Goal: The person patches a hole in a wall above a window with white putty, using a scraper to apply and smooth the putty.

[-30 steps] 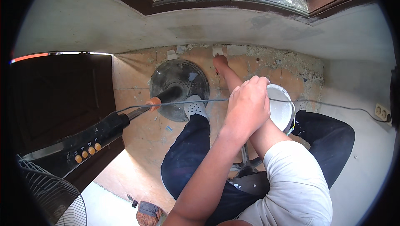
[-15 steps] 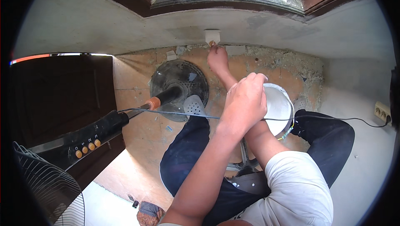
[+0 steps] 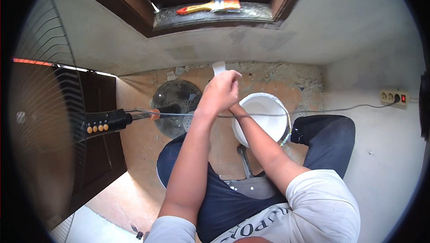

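Observation:
My left hand (image 3: 219, 93) is closed, knuckles up, in front of the lower wall. Whatever its curled fingers hold is hidden. My right forearm (image 3: 260, 140) passes beneath it, and the right hand itself is covered by the left. Beyond the hands shows the pale flat blade of a putty knife (image 3: 218, 67), against the foot of the wall; the right hand's grip is hidden now, but half a second ago it was closed on the handle. Close by my right forearm stands a white bucket (image 3: 264, 119), with white material inside.
A paintbrush (image 3: 210, 6) lies on the window sill. On the left stands a fan (image 3: 101, 124) with a round base (image 3: 172, 95). Its cord (image 3: 309, 112) runs across to a wall socket (image 3: 394, 98). Rough broken plaster (image 3: 304, 81) edges the tiled floor.
The view has shifted, showing more window and fan. My left hand has moved forward, off my right forearm, and now covers the right hand. More of the bucket shows.

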Available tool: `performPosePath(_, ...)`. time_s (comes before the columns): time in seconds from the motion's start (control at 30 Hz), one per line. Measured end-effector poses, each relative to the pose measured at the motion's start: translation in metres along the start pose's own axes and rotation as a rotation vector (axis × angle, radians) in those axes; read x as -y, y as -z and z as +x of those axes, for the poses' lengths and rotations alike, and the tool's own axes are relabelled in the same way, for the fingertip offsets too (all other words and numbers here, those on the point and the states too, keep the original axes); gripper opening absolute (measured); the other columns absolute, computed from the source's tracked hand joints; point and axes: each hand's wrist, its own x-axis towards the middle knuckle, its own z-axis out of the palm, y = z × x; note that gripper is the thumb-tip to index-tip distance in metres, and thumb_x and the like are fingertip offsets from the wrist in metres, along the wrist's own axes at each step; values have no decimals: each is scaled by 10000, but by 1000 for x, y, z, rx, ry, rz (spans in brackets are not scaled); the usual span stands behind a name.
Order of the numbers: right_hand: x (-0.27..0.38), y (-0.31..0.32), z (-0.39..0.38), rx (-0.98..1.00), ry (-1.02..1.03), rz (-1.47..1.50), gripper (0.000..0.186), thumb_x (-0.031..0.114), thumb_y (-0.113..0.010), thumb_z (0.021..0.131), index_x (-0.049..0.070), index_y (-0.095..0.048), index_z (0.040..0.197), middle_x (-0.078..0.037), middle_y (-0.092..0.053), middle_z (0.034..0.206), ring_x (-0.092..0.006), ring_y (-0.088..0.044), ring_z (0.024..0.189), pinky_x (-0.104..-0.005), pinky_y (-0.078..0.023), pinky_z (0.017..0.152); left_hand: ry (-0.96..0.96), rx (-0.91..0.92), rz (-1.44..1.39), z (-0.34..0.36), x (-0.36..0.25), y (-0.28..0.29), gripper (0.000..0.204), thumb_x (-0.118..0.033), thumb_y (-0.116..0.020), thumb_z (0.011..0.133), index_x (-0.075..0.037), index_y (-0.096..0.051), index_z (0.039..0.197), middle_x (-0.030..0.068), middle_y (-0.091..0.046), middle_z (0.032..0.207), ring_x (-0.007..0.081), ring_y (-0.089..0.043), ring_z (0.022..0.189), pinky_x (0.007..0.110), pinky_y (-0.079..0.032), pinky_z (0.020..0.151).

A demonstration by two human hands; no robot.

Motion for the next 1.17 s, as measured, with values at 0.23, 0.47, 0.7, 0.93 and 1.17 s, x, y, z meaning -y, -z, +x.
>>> performPosePath(0.23, -19, 99, -49, 320, -355, -410, 377, 297, -400, 945, -18, -604, 902, -260, -638, 863, -440, -607, 851, -499, -475, 765, 25, 86, 80, -16, -5, 5, 207, -38, -518, 812, 3, -627, 983, 197, -644, 952, 341, -621, 913, 388, -494, 807)
performPosePath(0.47, -16, 193, -98, 452, -421, -711, 374, 304, -424, 936, -4, -635, 920, -224, -662, 906, -380, -640, 875, -476, -490, 790, 50, 257, 158, -75, -32, -5, 212, -60, -537, 859, 7, -616, 1044, 184, -650, 932, 297, -637, 878, 354, -498, 790)
performPosePath(0.7, -34, 230, -144, 669, -725, -782, 390, 307, -445, 914, 3, -647, 1053, -218, -632, 1092, -351, -601, 1045, -430, -467, 891, 194, 304, 32, -147, -108, 4, 280, -86, -540, 874, 1, -567, 1139, 164, -630, 1035, 269, -620, 945, 364, -486, 840)
performPosePath(0.93, -33, 215, -131, 731, -801, -617, 432, 277, -501, 760, 5, -649, 1060, -191, -632, 1113, -330, -602, 1052, -403, -465, 888, 196, 356, 121, -199, -147, -32, 344, -155, -557, 892, -2, -527, 1199, 191, -593, 1118, 305, -594, 1028, 378, -472, 893)
performPosePath(1.17, -55, 202, -131, 599, -950, -478, 279, 132, -556, 751, -76, -653, 910, -212, -665, 737, -288, -675, 608, -376, -522, 608, 401, 658, 234, -182, -86, -80, 453, -224, -614, 857, -25, -510, 1251, 223, -550, 1223, 308, -558, 1113, 380, -454, 922)
